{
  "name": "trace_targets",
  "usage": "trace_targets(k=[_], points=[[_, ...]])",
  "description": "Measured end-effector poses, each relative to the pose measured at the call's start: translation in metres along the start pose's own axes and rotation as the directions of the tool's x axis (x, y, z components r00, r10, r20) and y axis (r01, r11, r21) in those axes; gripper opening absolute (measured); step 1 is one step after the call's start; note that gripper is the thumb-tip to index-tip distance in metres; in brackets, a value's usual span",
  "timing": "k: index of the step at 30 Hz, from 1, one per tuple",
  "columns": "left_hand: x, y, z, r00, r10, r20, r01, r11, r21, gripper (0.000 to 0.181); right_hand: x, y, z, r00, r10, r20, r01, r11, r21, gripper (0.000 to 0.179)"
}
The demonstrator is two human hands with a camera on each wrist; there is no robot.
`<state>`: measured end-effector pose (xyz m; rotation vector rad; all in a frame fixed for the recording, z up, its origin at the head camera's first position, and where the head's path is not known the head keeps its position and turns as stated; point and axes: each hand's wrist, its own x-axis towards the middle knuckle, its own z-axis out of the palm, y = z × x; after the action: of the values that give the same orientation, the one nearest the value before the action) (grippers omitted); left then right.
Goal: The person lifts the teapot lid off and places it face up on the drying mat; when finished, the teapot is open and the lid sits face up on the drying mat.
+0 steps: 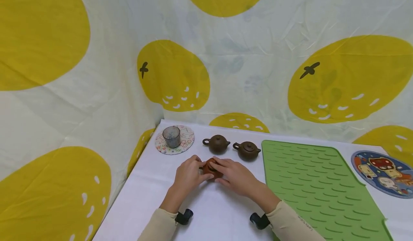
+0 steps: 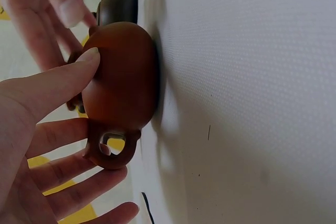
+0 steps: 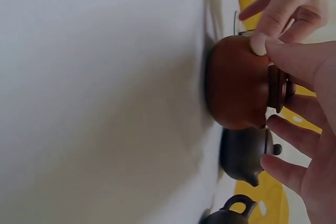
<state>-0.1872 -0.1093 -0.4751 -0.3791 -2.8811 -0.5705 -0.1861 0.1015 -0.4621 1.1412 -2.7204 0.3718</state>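
A small reddish-brown clay teapot [image 2: 123, 72] stands on the white tablecloth between both hands. My left hand [image 1: 188, 176] holds its body, thumb on the side and index finger by the looped handle [image 2: 125, 157]; the other fingers spread behind the handle. Over the top, my right hand [image 1: 237, 176] pinches the lid [image 3: 276, 90] between thumb and fingers. In the right wrist view the lid sits at the teapot's mouth; whether it is lifted I cannot tell. Just behind stand two dark brown teapots, one on the left [image 1: 218, 145] and one on the right [image 1: 248, 152].
At the back left, a clear grey glass [image 1: 171, 137] stands on a round floral mat [image 1: 188, 135]. A green ridged mat [image 1: 309, 183] covers the right side, with a round blue cartoon mat [image 1: 371, 183] beyond it. Fruit-printed curtains [image 1: 251, 72] enclose the table.
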Motion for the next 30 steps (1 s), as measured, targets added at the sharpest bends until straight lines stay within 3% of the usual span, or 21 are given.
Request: trace_targets(k=[7,16,21,27,30], points=[[0.001,0.002,0.000,1.000,-0.002,0.001,0.002,1.000,-0.019,0.057,-0.008,0.004,-0.023,0.998,0.048,-0.027,-0.046,0.997,0.068,0.055],[0.001,0.001,-0.005,1.000,-0.006,-0.018,0.005,0.999,-0.033,0.056,-0.039,0.028,-0.050,0.994,0.095,-0.046,-0.096,0.995,-0.026,0.043],[0.002,0.000,-0.006,1.000,-0.012,-0.009,0.012,0.999,-0.030,0.055,-0.065,0.043,-0.066,0.993,0.118,0.000,-0.118,0.992,-0.036,0.039],[0.002,0.001,-0.005,1.000,-0.016,0.009,0.017,0.999,-0.042,0.055,-0.111,0.062,-0.081,0.988,0.152,0.042,-0.149,0.987,-0.066,0.032],[0.001,0.001,-0.005,1.000,-0.016,0.009,0.016,0.999,-0.041,0.055,-0.135,0.069,-0.085,0.991,0.124,0.056,-0.122,0.992,-0.028,0.029]])
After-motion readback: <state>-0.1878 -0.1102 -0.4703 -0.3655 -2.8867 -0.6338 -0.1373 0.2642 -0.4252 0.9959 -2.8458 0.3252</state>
